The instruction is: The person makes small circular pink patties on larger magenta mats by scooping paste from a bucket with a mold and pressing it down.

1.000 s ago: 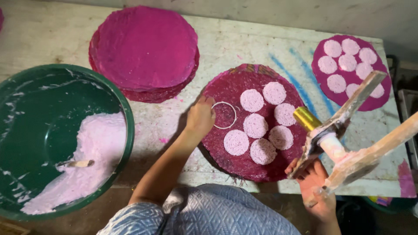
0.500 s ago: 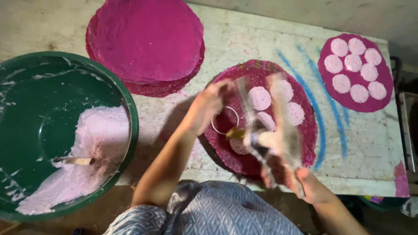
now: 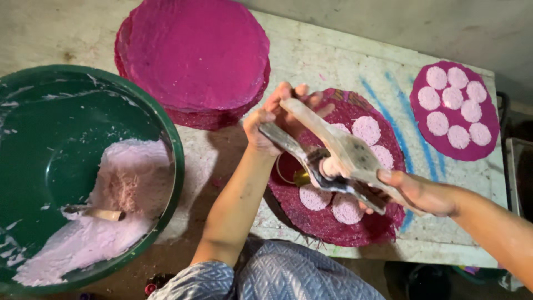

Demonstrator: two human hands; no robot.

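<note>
Gripping a pale, batter-smeared wooden press [image 3: 338, 158], left hand [image 3: 272, 119] and right hand [image 3: 413, 191] clenched, brass nozzle [image 3: 301, 178] seemingly beneath.

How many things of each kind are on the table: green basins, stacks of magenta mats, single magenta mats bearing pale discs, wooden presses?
Green basin: 1
Stack of magenta mats: 1
Single magenta mats bearing pale discs, near and far: 2
Wooden press, held by left hand and right hand: 1
Total: 5

bowl [image 3: 166, 139]: off the table's [image 3: 333, 61] left edge
stack of mats [image 3: 194, 55]: far left corner
small mat [image 3: 483, 147]: far right corner
</note>
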